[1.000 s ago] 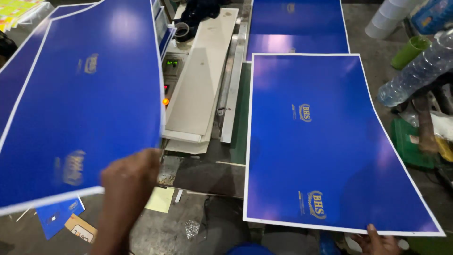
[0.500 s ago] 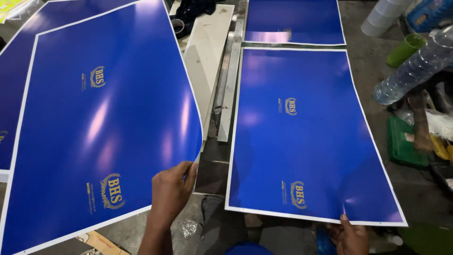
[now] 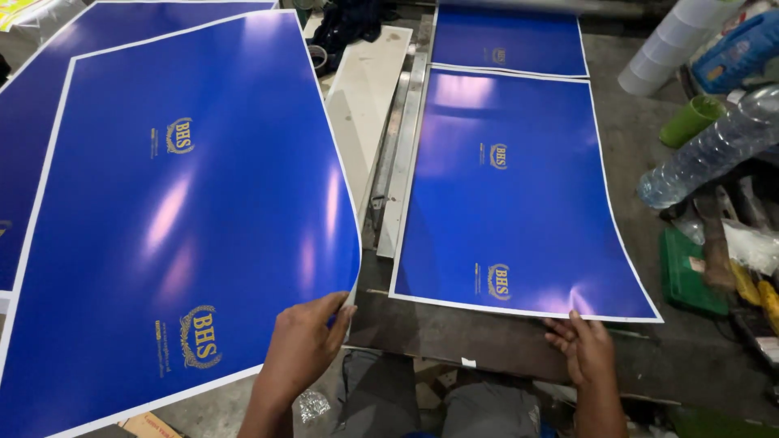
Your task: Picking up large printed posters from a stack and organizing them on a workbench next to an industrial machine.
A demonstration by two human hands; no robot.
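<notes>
Plastic bottle [image 3: 710, 154], green cup [image 3: 690, 121]

**A print shop's work area**

Large glossy blue sheets [image 3: 519, 186] with white margins and small gold emblems, all of one design, lie spread over a worn, stained tabletop [image 3: 479, 332]. More copies [image 3: 174, 211] are on the left, and another [image 3: 507, 40] lies at the far end. A long metal rail [image 3: 402, 154] and a pale board [image 3: 365, 105] run between them. On the right is workshop clutter: a green box [image 3: 686, 272], hand tools [image 3: 714, 243], a clear plastic bottle [image 3: 714, 150], a green cup [image 3: 690, 120] and a stack of white cups [image 3: 669, 40].
</notes>
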